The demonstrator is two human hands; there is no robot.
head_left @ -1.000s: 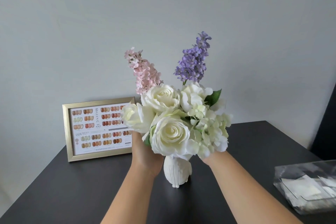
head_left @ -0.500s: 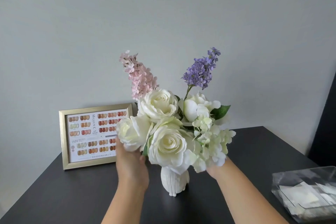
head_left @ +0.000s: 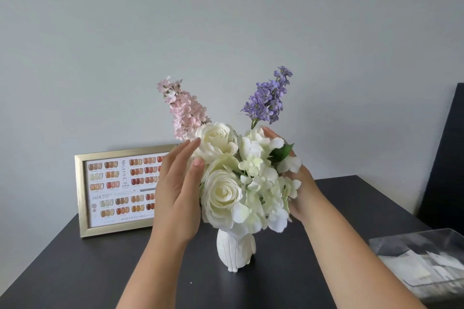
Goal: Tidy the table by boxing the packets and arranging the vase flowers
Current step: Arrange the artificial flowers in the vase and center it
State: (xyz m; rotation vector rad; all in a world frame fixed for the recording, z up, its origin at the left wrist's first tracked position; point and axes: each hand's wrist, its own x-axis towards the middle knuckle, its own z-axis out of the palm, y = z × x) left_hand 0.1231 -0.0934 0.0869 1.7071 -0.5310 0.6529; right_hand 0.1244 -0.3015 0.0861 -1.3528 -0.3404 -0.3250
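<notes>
A white ribbed vase [head_left: 234, 249] stands on the dark table [head_left: 88, 266] and holds a bunch of cream roses [head_left: 222, 195] and pale hydrangea [head_left: 266, 183]. A pink spray [head_left: 183, 110] rises at the back left and a purple spray [head_left: 270, 98] at the back right. My left hand [head_left: 179, 190] lies flat against the left side of the roses, fingers straight and together. My right hand [head_left: 298, 183] cups the bunch from the right, its fingertips behind the upper white blooms and mostly hidden by petals. A clear plastic box [head_left: 426, 261] with white packets [head_left: 411, 266] sits at the right edge.
A gold-framed nail colour chart [head_left: 120, 188] leans against the grey wall behind my left hand. A dark panel [head_left: 449, 158] stands at the far right. The table's right edge runs close beside the plastic box.
Both hands have come up from under the bunch, near the vase neck, to the sides of the blooms. The purple spray now leans further right. The view has tilted down slightly.
</notes>
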